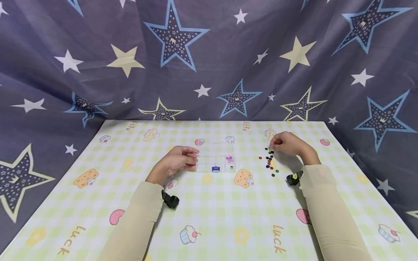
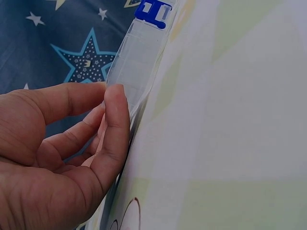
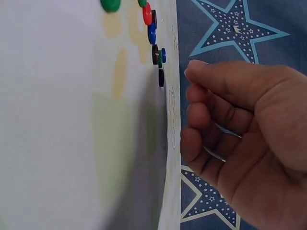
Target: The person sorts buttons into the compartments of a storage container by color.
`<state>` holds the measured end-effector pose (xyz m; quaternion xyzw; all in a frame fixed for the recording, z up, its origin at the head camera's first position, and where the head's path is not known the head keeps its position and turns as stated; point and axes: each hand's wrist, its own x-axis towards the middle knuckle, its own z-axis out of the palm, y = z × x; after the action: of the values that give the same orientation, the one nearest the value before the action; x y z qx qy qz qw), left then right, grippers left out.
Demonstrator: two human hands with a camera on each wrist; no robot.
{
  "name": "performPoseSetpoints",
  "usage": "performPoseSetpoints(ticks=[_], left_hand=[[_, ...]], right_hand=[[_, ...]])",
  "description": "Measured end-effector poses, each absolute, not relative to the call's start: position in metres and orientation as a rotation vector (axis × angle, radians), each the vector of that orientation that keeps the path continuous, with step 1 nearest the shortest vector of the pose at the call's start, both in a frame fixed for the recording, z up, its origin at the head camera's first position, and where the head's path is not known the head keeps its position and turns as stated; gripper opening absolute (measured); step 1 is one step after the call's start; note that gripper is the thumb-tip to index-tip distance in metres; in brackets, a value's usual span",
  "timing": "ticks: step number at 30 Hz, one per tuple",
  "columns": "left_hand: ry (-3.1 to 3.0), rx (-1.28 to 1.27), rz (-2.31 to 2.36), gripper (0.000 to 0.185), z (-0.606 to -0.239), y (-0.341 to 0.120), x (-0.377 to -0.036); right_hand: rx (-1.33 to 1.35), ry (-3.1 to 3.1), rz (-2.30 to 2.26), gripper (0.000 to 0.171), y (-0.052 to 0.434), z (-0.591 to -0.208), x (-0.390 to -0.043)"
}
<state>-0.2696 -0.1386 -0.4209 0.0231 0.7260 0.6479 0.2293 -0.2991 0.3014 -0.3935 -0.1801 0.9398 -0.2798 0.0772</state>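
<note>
My left hand (image 1: 177, 160) rests at the left end of the clear compartment box (image 1: 216, 158). In the left wrist view my thumb and fingers (image 2: 115, 129) are curled lightly against the box's (image 2: 136, 57) side wall, pinching its edge. My right hand (image 1: 287, 144) sits at the far end of the scatter of small buttons (image 1: 269, 162). Its fingers (image 3: 206, 115) are curled narrow, tips drawn together. I cannot tell whether a button is pinched between them.

Box: transparent plastic, shallow, rectangular, divided into small cells. Its long axis runs left to right across the bench (image 1: 209, 217), and it lies flat. A blue clasp (image 1: 215, 168) is on the near long side, pointing toward me. The same clasp (image 2: 152, 10) shows in the left wrist view. One cell at the right holds something purple (image 1: 230, 158), and a dark item (image 1: 231, 167) lies in the near right cell.

Buttons: small round discs in red, blue, green and black, lying loose on the bench well right of the box. The nearest ones (image 3: 157, 56) lie just beyond my right fingertips.

Bench cover: pale green and white check, printed with cupcakes and biscuits. Legible writing: "luck" (image 1: 278, 239) near my right sleeve, and "luck" (image 1: 72, 239) again at the near left. Partial lettering at the far edge is too small to read whole.

Behind the bench hangs a dark cloth (image 1: 209, 58) printed with stars.
</note>
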Motion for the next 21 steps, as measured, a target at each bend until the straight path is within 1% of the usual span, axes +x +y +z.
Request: performPoseSetpoints(ticks=[9, 21], left_hand=[[1.997, 0.044, 1.777, 0.046, -0.4239, -0.1427, -0.2678], [1.994, 0.070, 1.787, 0.046, -0.4221, -0.1392, -0.2703]], right_hand=[[-0.555, 2.769, -0.768, 0.005, 0.3039, -0.4025, -0.3023], [-0.521, 2.785, -0.734, 0.006, 0.3056, -0.4004, -0.3007]])
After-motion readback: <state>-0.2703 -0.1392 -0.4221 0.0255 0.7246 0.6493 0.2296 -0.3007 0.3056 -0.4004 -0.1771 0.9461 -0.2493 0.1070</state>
